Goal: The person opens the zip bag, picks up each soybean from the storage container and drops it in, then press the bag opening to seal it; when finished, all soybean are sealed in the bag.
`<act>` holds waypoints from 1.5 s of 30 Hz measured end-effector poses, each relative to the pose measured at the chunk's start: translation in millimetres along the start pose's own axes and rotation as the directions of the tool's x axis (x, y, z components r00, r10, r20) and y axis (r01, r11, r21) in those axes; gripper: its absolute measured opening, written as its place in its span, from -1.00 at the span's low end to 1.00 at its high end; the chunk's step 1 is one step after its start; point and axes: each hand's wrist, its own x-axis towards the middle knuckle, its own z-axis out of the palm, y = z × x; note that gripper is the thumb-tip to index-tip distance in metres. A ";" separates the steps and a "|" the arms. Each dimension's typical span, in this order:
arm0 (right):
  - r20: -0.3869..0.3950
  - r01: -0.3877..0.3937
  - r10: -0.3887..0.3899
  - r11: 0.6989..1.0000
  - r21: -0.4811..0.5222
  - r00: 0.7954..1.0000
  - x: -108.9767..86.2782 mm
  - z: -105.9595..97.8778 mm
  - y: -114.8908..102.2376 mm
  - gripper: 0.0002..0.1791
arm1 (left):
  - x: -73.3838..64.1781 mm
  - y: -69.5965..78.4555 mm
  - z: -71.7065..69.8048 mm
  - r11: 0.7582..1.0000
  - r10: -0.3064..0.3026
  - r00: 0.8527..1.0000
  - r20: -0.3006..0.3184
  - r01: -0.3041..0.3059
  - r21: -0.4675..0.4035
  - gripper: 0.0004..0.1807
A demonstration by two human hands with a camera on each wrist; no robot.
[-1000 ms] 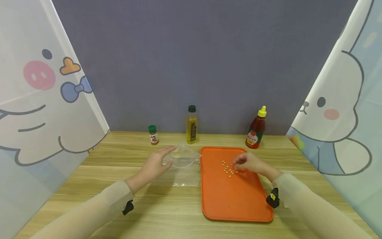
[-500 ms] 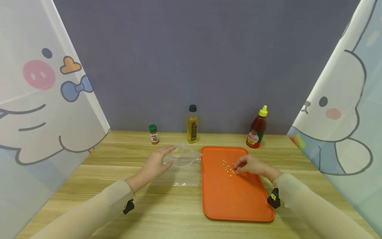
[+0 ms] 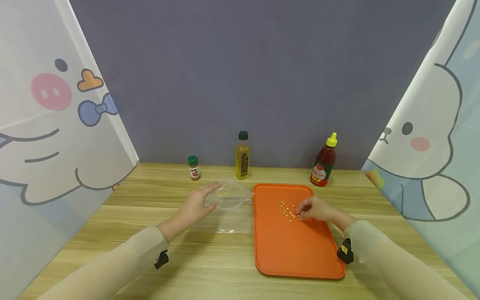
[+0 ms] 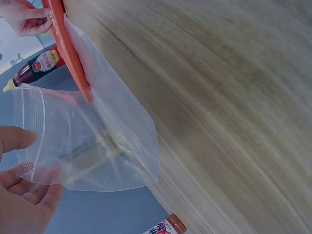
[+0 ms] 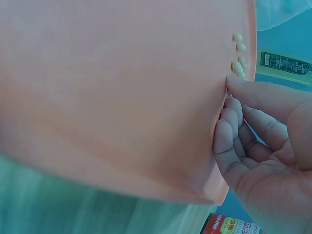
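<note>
A clear zip bag (image 3: pixel 231 201) lies at the left of an orange tray (image 3: pixel 296 254), its mouth gaping towards me. My left hand (image 3: pixel 196 204) grips the bag by the mouth; in the left wrist view the thumb (image 4: pixel 19 138) is on one side and the other fingers show through the plastic. A few soybeans (image 4: pixel 105 141) are inside the bag. On the tray lie several pale yellow soybeans (image 3: pixel 287 209). My right hand (image 3: pixel 315 209) is just right of them, thumb and fingertips low on the tray, pinching one soybean that is mostly hidden.
Along the back stand a green-capped spice jar (image 3: pixel 193 168), an oil bottle (image 3: pixel 242 157) and a red sauce bottle (image 3: pixel 323 163) with a yellow tip. The sauce bottle is just behind the tray's far right corner. A grey wall (image 3: pixel 240 75) rises behind the wooden table (image 3: pixel 210 266).
My right hand has come slightly nearer and lower over the tray, its fingertips closing at a soybean. The left hand and the bag have stayed in place.
</note>
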 end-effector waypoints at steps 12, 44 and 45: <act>-0.002 0.015 -0.015 0.998 -0.057 1.000 -1.9 -0.4 -4.2 -0.89 | -1.8 -0.1 1.6 1.000 0.007 1.000 -0.011 -0.007 0.015 -0.35; -0.173 0.104 -0.093 0.993 0.058 0.981 22.5 8.1 -63.7 -0.78 | -1.1 -0.2 2.4 1.000 0.007 1.000 -0.011 -0.007 0.029 -0.35; -0.178 0.095 -0.082 0.993 0.066 0.981 23.9 8.4 -66.8 -0.78 | -0.9 -0.1 2.5 1.000 0.009 1.000 -0.012 -0.008 0.030 -0.35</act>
